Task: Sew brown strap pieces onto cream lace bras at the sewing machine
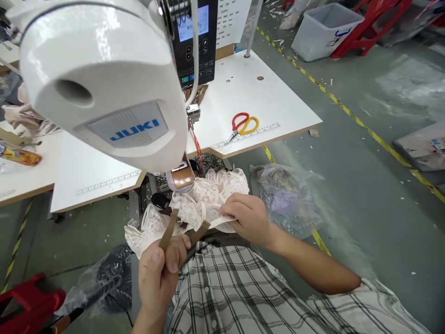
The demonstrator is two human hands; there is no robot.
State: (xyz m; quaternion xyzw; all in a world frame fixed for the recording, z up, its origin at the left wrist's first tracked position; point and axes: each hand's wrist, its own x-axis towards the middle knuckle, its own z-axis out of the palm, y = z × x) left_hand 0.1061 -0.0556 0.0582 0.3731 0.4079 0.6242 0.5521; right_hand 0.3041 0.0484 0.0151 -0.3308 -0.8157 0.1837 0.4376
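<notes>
White lace garments that look like bras (208, 190) lie bunched below the head of a white sewing machine (104, 88). My left hand (162, 266) is closed around a brown strip (169, 229); one end sticks up past the thumb and another brown end (201, 230) points right, toward the lace. Whether these are one folded strip or two, I cannot tell. My right hand (248, 218) pinches the edge of the white lace, with a narrow white band (222, 221) running left from its fingers. A copper-coloured guard (181, 178) is just above the lace.
Scissors with red and yellow handles (245, 124) lie on the white table (278, 102) beside a printed ruler scale. A control panel (196, 41) stands behind the machine. Clear plastic bags (288, 199) lie on the floor at right, and a red stool (28, 301) is at lower left.
</notes>
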